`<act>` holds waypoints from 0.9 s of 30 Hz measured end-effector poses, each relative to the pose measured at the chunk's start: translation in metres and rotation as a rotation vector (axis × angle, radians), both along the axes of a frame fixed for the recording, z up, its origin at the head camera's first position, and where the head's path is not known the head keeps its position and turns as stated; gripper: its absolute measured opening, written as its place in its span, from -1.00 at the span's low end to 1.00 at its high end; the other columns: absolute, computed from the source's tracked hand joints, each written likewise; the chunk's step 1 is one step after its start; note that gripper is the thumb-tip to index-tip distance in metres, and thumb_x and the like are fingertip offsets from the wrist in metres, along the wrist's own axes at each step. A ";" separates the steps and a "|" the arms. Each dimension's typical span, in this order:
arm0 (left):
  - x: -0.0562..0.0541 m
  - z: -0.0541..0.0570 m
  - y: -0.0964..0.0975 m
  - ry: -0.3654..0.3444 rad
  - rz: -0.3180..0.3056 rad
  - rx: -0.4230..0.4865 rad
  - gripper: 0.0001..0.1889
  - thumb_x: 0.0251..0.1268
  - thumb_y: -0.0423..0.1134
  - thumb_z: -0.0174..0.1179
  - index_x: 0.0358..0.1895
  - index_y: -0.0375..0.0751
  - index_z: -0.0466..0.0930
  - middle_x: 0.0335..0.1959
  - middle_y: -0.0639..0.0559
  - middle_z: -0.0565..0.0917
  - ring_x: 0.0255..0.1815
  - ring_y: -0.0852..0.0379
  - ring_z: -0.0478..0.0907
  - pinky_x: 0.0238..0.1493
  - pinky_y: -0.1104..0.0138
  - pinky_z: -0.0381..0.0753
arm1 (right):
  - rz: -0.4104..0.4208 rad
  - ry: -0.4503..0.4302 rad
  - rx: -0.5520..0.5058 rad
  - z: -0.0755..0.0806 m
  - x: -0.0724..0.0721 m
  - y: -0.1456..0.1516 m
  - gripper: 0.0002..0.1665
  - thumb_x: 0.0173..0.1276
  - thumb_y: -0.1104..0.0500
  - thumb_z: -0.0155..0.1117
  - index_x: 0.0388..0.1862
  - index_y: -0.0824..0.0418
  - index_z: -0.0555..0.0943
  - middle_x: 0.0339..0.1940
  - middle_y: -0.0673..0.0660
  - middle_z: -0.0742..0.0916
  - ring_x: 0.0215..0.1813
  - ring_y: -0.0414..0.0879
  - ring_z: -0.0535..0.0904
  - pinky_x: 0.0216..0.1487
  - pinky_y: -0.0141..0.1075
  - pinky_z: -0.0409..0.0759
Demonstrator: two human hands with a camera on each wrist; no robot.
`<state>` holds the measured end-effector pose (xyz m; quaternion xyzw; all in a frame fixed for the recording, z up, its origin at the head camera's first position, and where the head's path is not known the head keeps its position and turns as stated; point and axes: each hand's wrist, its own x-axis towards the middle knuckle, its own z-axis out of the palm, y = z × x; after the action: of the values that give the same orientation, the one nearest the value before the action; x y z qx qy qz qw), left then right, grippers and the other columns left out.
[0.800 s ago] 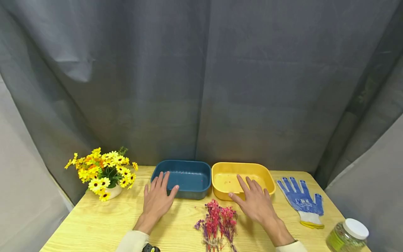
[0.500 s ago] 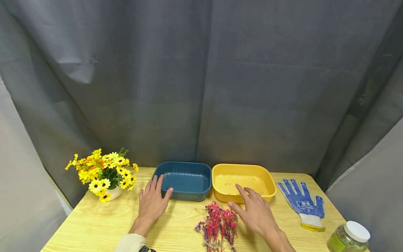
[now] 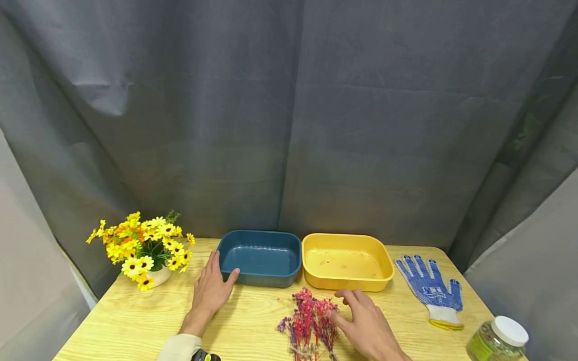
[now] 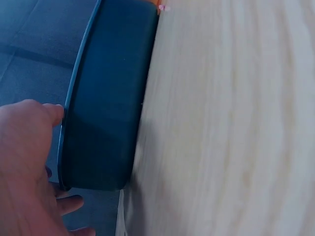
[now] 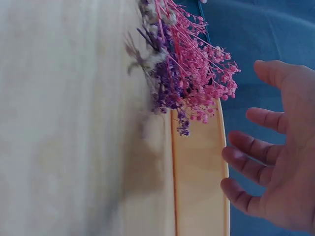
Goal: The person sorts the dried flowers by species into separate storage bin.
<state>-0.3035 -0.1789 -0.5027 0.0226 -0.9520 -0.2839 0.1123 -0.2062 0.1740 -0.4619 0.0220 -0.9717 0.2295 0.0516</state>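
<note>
My left hand [image 3: 211, 290] is at the near left corner of a dark blue plastic tub [image 3: 262, 281]. Its thumb is at the front rim and its fingers lie along the left end; the left wrist view shows the thumb [image 4: 55, 112] against or just over the rim, and I cannot tell how firmly it touches. With fingers spread and slightly bent, my right hand [image 3: 367, 323] hovers just right of small bunches of dried flowers [image 3: 307, 313], pink and purple. Nothing is in its palm. A yellow tub [image 3: 345, 283] stands behind it, beside the blue one.
A pot of yellow artificial flowers [image 3: 146, 245] stands at the left. On the right lie a blue-dotted work glove [image 3: 431, 288] and, nearer, a clear jar with a white lid [image 3: 498, 338]. A grey curtain [image 3: 289, 115] hangs behind the wooden table [image 3: 257, 326].
My left hand has drawn back from over the blue tub to its left corner. The right hand has moved back from the yellow tub toward the dried flowers, its fingers bending more.
</note>
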 end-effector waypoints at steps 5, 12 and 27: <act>-0.002 -0.003 -0.004 -0.039 -0.007 0.073 -0.04 0.36 0.27 -0.01 0.56 -0.26 -0.23 0.59 -0.23 -0.12 0.53 -0.33 0.00 0.33 -0.29 0.13 | 0.006 -0.030 -0.089 -0.005 0.009 -0.002 -0.73 0.16 -0.17 0.40 -0.26 -0.11 0.59 -0.43 -0.13 0.55 -0.40 -0.26 0.39 -0.35 -0.31 0.37; -0.001 -0.008 -0.005 -0.050 -0.001 0.183 -0.01 0.33 0.26 0.05 0.54 -0.32 -0.18 0.55 -0.32 -0.01 0.52 -0.34 0.04 0.36 -0.24 0.15 | 0.172 -0.056 -0.185 -0.016 0.016 -0.004 -0.87 0.20 -0.03 0.38 -0.46 -0.11 0.60 -0.63 -0.18 0.50 -0.61 -0.35 0.31 -0.52 -0.41 0.29; -0.003 -0.010 -0.007 -0.063 0.004 0.314 -0.01 0.29 0.19 0.16 0.54 -0.24 -0.19 0.47 -0.37 0.20 0.45 -0.34 0.19 0.29 -0.21 0.27 | 0.143 -0.292 -0.227 -0.029 0.017 -0.012 -0.67 0.17 -0.21 0.37 -0.58 -0.04 0.64 -0.69 -0.06 0.52 -0.61 -0.17 0.36 -0.53 -0.23 0.31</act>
<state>-0.3061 -0.1855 -0.5130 0.0507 -0.8989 -0.4282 0.0782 -0.1889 0.1618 -0.4905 0.0517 -0.9327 0.3414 -0.1040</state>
